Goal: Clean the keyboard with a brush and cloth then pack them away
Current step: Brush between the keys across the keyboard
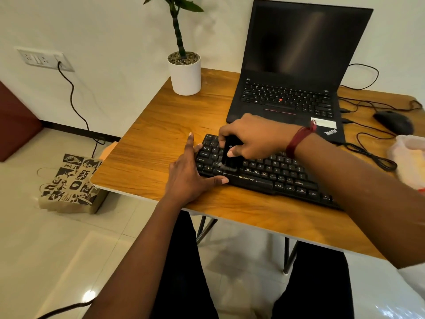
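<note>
A black keyboard [273, 174] lies on the wooden table [149, 162], near its front edge. My right hand [253, 137] is shut on a black brush [231, 155], whose bristles touch the keys at the keyboard's left part. My left hand [190, 176] grips the keyboard's left end, thumb along its front edge and forefinger stretched out over the table. A pale cloth or plastic bag [410, 157] lies at the table's right edge; I cannot tell which it is.
An open black laptop [296, 65] stands behind the keyboard. A potted plant [185, 72] stands at the back left. A black mouse [393, 122] and cables [368, 155] lie on the right. A printed paper bag [71, 183] sits on the floor to the left.
</note>
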